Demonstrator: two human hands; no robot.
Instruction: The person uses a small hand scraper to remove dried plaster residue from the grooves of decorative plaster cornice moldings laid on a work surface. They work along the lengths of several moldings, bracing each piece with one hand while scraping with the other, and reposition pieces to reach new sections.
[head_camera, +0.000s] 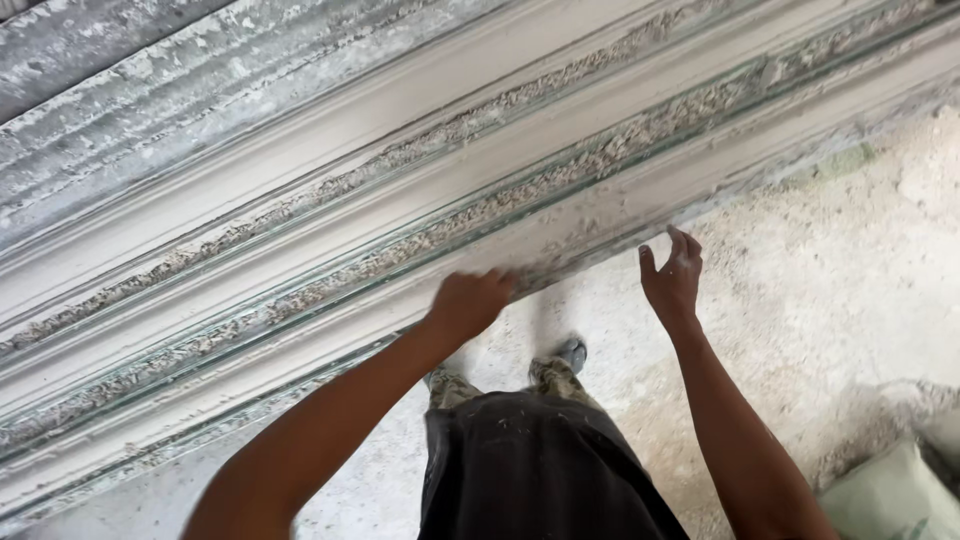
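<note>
L hand (468, 303) curled on edge of long white plaster moulding (420, 215); R hand (672, 275) open, fingertips touching same edge. Dusty floor (800, 300) below, sack (890, 495) at right.

Object: long plaster moulding (420, 200), white w/ rough gritty grooves.
Pose: runs diagonally, lower left to upper right.
Contact: both hands on near edge.
</note>
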